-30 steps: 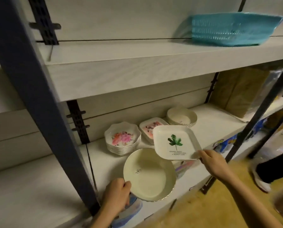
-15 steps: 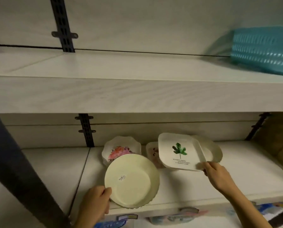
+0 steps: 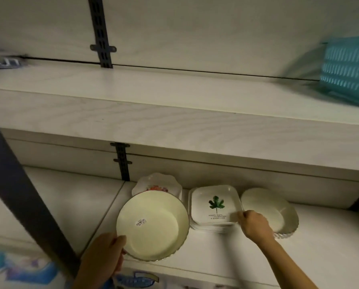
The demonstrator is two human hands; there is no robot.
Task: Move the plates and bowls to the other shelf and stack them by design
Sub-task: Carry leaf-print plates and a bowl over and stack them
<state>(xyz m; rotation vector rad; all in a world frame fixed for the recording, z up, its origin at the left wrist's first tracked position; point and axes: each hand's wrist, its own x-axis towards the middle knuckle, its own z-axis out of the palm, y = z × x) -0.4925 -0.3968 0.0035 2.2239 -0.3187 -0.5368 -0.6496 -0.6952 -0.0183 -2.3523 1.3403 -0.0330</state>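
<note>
My left hand (image 3: pixel 102 259) grips the near left rim of a round cream bowl (image 3: pixel 153 226) with a price sticker, held tilted over the shelf's front edge. My right hand (image 3: pixel 254 225) pinches the right front corner of a square white plate with a green leaf (image 3: pixel 215 203), which lies on top of a stack of square plates (image 3: pixel 207 227). Behind the bowl, partly hidden, stands a scalloped flower plate stack (image 3: pixel 157 183). To the right of my right hand sits a stack of round cream bowls (image 3: pixel 278 213).
The lower white shelf (image 3: pixel 247 257) holds all the dishes; the upper shelf (image 3: pixel 174 113) overhangs it closely. A teal basket (image 3: pixel 347 69) sits at the upper right. A dark slanted post (image 3: pixel 26 197) crosses the left side. Black brackets (image 3: pixel 122 161) run up the back wall.
The leaf plate has come down from tilted in the air onto the square stack, covering the pink-patterned plate. The cream bowl stays in my left hand. The camera moved closer and lower.
</note>
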